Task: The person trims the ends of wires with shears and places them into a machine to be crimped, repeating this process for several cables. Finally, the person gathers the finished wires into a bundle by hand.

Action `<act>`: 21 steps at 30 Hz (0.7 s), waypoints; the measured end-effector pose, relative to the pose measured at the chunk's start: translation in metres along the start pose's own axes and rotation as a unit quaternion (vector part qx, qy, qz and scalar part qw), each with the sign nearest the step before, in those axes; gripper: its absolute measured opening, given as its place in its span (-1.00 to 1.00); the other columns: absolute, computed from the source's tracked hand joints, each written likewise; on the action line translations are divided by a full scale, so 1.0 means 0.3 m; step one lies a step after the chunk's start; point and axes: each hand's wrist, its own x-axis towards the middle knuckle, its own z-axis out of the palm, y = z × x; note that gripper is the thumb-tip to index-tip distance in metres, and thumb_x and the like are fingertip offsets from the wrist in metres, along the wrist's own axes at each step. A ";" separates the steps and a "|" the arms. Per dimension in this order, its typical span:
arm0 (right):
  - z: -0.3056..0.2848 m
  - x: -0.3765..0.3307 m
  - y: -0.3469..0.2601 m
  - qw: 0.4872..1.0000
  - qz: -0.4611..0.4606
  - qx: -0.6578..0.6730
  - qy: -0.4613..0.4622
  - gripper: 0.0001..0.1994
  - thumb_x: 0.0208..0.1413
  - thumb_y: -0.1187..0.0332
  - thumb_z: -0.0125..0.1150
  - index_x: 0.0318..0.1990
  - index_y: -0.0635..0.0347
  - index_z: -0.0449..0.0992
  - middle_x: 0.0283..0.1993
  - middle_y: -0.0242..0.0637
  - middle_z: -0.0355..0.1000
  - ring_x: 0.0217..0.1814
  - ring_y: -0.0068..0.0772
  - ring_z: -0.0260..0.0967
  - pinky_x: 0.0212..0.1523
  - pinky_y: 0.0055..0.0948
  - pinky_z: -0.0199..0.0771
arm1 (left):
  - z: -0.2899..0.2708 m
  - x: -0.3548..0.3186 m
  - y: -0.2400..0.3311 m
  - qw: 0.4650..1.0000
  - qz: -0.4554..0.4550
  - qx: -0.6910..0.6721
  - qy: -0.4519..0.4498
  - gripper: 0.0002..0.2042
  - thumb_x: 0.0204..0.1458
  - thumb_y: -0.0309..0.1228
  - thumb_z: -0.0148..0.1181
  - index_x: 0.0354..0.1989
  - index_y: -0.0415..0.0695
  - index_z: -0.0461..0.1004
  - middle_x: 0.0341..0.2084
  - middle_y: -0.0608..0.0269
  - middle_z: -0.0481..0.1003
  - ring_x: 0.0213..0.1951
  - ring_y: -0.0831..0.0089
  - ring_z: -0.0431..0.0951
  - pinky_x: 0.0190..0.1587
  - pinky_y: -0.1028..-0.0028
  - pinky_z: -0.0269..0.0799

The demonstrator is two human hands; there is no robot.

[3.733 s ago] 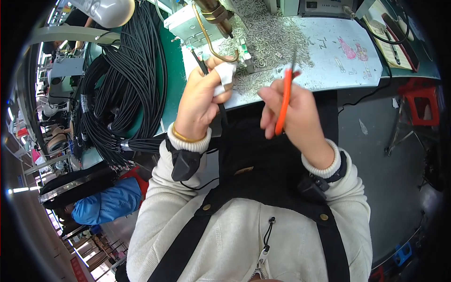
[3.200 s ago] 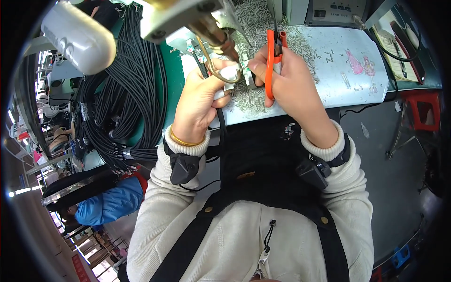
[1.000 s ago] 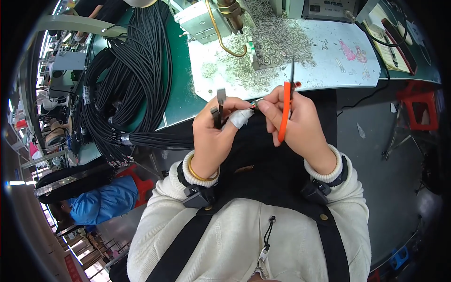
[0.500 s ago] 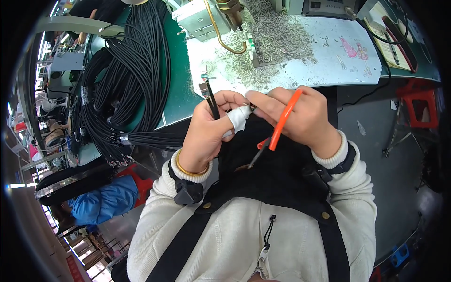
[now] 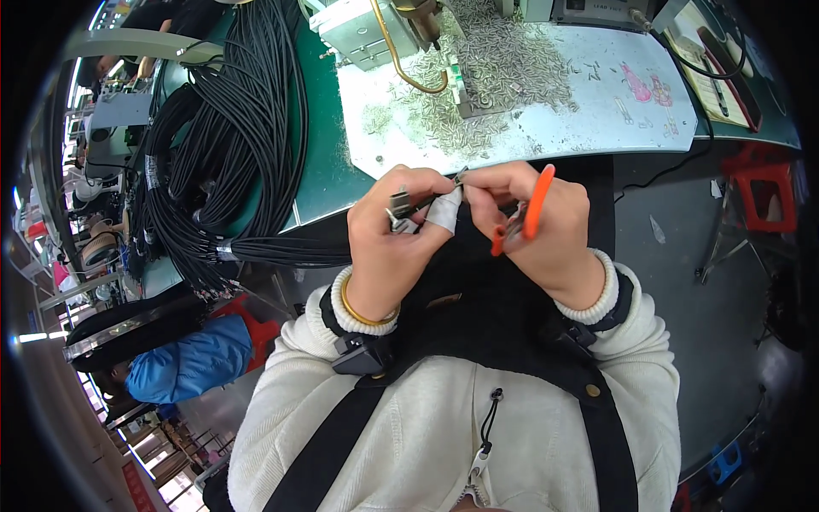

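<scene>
Left hand (image 5: 394,243) pinching a black cable end (image 5: 401,205), right hand (image 5: 537,226) closed around orange-handled pliers (image 5: 522,213), fingertips meeting at cable tip, above green workbench (image 5: 320,145).

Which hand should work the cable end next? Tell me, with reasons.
Probably the right hand: it holds the orange-handled pliers beside the cable end, which the left hand pinches, so the left is occupied holding.
</scene>
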 end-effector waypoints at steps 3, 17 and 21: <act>0.000 0.007 0.000 0.999 0.002 0.033 0.043 -0.79 -0.23 0.65 0.14 -0.33 0.30 0.41 -0.64 -0.38 0.36 -0.65 -0.68 0.30 -0.58 -0.72 0.31 | -0.009 0.020 0.053 0.972 -0.185 -0.144 -0.008 -0.86 -0.12 -0.59 0.11 -0.35 -0.29 0.38 -0.51 0.36 0.42 -0.52 0.73 0.37 -0.52 0.75 0.22; -0.001 -0.028 -0.025 0.974 0.170 -0.070 -0.133 -0.74 -0.22 0.33 0.29 -0.54 0.31 0.33 -0.74 -0.25 0.29 -0.74 -0.39 0.28 -0.70 -0.50 0.19 | -0.026 0.034 0.068 0.935 -0.247 -0.254 0.002 -0.85 -0.12 -0.59 0.10 -0.33 -0.30 0.39 -0.48 0.31 0.44 -0.49 0.72 0.38 -0.47 0.75 0.24; 0.024 -0.047 0.002 0.973 0.181 -0.048 -0.135 -0.76 -0.14 0.33 0.23 -0.57 0.30 0.31 -0.79 -0.25 0.25 -0.78 -0.36 0.24 -0.72 -0.51 0.17 | -0.036 0.056 0.056 0.937 -0.260 -0.233 -0.002 -0.85 -0.13 -0.59 0.09 -0.33 -0.29 0.40 -0.48 0.31 0.44 -0.54 0.74 0.35 -0.55 0.77 0.16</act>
